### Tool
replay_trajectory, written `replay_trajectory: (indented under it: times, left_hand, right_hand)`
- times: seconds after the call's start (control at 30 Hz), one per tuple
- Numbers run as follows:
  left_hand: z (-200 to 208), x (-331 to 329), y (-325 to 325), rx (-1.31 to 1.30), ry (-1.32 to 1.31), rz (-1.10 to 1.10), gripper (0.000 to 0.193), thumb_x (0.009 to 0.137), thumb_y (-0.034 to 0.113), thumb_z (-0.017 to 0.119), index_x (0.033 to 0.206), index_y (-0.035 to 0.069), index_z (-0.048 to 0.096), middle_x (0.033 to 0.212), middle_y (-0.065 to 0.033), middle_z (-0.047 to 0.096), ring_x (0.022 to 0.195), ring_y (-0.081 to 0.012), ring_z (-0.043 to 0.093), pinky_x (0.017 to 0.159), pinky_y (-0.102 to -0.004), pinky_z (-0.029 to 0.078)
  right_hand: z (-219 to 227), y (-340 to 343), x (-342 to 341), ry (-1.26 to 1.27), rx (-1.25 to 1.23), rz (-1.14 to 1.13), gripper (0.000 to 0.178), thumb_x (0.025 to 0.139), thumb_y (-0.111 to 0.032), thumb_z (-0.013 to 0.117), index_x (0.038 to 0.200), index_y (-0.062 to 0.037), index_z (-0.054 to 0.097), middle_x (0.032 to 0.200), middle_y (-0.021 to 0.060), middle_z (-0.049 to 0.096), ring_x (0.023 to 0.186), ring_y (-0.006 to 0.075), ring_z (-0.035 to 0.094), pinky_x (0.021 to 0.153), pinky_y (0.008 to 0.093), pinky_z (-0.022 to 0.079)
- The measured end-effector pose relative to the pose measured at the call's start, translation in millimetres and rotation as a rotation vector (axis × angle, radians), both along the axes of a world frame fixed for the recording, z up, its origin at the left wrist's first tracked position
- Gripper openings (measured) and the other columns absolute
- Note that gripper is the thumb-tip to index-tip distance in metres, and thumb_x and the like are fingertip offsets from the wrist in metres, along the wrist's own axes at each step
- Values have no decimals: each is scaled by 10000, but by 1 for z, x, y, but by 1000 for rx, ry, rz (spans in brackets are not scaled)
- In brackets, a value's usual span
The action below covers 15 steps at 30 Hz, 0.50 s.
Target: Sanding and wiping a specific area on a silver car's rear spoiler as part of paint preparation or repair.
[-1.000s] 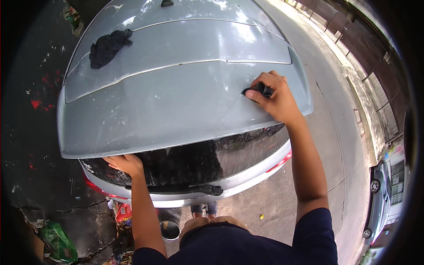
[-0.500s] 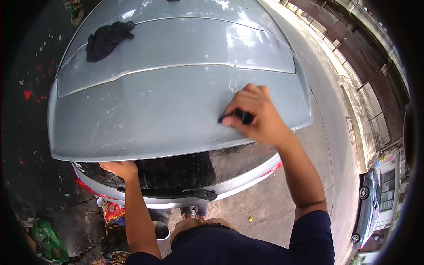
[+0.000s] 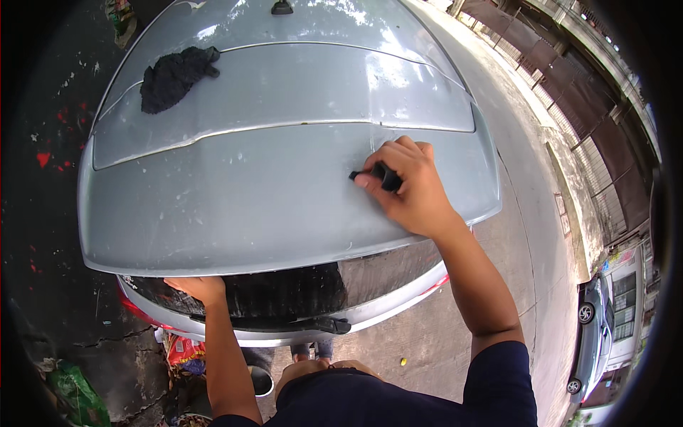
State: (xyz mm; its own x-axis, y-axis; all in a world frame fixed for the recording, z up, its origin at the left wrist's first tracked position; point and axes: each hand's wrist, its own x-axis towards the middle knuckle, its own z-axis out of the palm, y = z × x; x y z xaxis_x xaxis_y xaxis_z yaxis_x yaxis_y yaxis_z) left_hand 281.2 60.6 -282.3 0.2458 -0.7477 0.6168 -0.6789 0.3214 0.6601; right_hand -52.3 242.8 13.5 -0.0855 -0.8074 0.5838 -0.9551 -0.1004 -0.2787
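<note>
- Right hand [image 3: 409,178] pinched the black pad [image 3: 388,178] on the spoiler [image 3: 249,199], probably for firm pressure.
- Left hand [image 3: 203,288] reached under the spoiler's edge, likely bracing; grip couldn't be told.
- Cloth [image 3: 178,80] lay on the roof [image 3: 299,85], apparently reachable.

1 black object [image 3: 388,177] sits over the white-flecked grey spoiler [image 3: 242,196], right of centre.
</note>
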Motion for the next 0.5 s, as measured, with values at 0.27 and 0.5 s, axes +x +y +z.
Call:
replay_trajectory:
  times: [0.27, 0.5]
  left_hand:
    - [0, -3, 0, -97, -6, 49, 801, 1073, 607, 480, 1508, -65, 491, 1574, -332, 443, 1442, -528, 378, 1225, -626, 203]
    - [-5, -2, -2, -42, -2, 48, 859, 1078, 636, 443, 1592, -52, 406, 1682, -333, 314, 1574, -531, 236, 1277, -661, 109]
  right_hand:
    - [-5, 12, -5, -39, 4, -204, 291, 919, -294, 832, 795, -77, 683, 691, 53, 650, 861, 261, 585, 913, 440, 350]
    - [2, -11, -11, -145, 27, -326, 238, 888, -291, 865, 841, -105, 724, 759, 26, 692, 868, 258, 610, 890, 435, 364]
